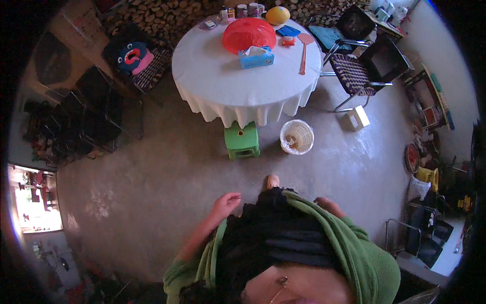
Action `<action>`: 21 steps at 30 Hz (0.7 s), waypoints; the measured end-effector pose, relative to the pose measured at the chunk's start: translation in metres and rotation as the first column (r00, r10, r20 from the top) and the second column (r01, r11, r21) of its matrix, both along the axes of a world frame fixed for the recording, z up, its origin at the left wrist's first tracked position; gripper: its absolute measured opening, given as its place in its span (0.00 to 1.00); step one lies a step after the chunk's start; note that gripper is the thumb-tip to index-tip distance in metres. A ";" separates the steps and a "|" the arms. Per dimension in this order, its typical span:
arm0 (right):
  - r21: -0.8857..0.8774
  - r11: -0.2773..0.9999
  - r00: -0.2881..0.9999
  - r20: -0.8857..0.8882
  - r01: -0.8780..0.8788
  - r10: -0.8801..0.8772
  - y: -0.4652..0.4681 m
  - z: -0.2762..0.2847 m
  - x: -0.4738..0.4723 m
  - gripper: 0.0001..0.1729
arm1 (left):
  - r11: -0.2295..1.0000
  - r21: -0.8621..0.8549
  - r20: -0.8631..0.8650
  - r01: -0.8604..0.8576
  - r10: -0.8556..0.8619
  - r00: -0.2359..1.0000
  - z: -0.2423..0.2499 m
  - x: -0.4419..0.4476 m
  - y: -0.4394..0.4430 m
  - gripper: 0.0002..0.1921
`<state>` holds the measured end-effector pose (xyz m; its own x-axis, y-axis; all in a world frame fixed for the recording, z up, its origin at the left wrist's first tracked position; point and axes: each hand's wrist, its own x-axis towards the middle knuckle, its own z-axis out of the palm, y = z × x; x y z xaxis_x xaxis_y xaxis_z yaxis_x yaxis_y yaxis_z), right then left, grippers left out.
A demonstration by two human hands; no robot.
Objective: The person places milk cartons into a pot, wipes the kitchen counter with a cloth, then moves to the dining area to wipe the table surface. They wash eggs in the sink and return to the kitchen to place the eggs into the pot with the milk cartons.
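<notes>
My left hand (227, 204) hangs beside my black clothing, its fingers loosely curled, with nothing seen in it. On the other side my right hand (328, 205) shows only in part by the edge of my green cardigan (364, 258); its fingers are blurred and partly hidden. Ahead stands a round table with a white tablecloth (205, 83). On it are a red dome-shaped cover (248, 34), a blue tissue box (256, 59), a pink fly swatter (304, 53), a yellow melon-like fruit (278, 15), a blue folded cloth or packet (288, 31) and several jars (242, 11).
A green plastic stool (242, 140) and a lined white wastebasket (297, 136) stand before the table. A metal-framed chair (353, 72) and a small pale stool or box (358, 118) are at the right. Dark chairs (102, 102) line the left; stacked firewood (163, 19) lies behind.
</notes>
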<state>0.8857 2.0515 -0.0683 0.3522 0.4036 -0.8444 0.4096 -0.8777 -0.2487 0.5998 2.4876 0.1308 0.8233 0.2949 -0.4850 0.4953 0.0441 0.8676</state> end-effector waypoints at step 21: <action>0.523 0.851 0.932 0.285 0.045 -0.225 0.470 0.057 0.316 0.41 | 0.994 0.091 -0.062 -0.054 0.060 0.996 -0.029 0.179 0.206 0.15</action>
<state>1.2021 2.5218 -0.0110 0.6505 0.6649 -0.3670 0.4312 -0.7212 -0.5422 0.7791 2.6938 0.1019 0.7717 0.3849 -0.5063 0.5495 -0.0027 0.8355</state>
